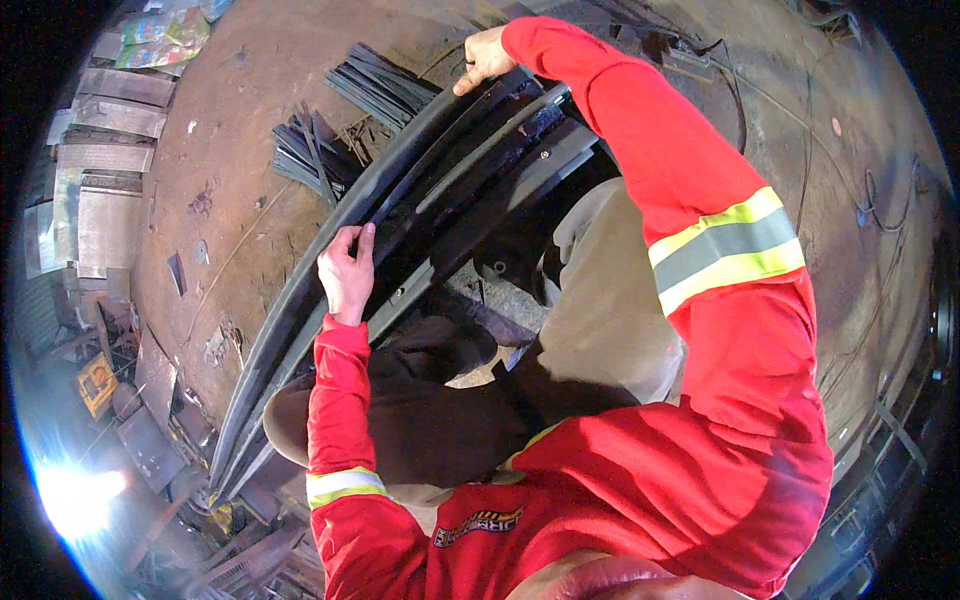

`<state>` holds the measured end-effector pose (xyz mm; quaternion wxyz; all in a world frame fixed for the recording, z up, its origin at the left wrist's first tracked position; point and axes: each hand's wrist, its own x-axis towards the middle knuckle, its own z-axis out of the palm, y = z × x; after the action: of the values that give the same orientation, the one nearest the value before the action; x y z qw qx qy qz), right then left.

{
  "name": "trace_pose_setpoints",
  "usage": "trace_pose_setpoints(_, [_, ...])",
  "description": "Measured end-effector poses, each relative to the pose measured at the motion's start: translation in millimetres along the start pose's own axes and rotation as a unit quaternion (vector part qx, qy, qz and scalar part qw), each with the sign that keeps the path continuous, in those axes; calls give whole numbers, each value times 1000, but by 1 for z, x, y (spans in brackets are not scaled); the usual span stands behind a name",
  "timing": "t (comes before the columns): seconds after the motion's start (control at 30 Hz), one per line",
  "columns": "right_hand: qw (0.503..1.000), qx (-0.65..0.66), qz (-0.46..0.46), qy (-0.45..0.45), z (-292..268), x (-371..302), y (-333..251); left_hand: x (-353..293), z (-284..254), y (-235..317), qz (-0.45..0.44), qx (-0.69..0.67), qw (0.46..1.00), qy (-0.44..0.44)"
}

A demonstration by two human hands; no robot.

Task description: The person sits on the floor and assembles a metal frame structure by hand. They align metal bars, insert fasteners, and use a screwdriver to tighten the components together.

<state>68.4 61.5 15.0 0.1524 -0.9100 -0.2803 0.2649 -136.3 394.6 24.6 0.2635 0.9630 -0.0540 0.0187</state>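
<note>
A worker in a red long-sleeved top (640,470) with yellow-and-silver reflective bands bends over a long, curved, dark frame of parallel metal rails (385,178), which runs diagonally from the lower left toward the upper middle, in front of the worker's brown trousers (610,300). The bare left hand (345,272) is at the outer rail about midway along, fingers curled and thumb raised; whether it clasps the metal or merely rests there cannot be told. Near the upper end, the bare right hand (486,62) reaches over the same rail, a finger extended along it, its grip partly hidden and likewise impossible to judge. Beyond the frame, two loose bundles of dark, flat metal strips (375,88) lie on the brown, stained floor (240,110). Grey rectangular plates (108,215) line the left side, above a white glare (80,495).
</note>
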Motion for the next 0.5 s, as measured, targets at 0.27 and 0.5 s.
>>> trace_pose_setpoints(0.27, [999, 25, -4, 32, 6, -7, 4, 3, 10, 2, 23, 38, 999, 25])
trace_pose_setpoints(0.5, [997, -73, -29, 10, 6, -19, -32, -2, 1, 9, -85, 164, 982, 39])
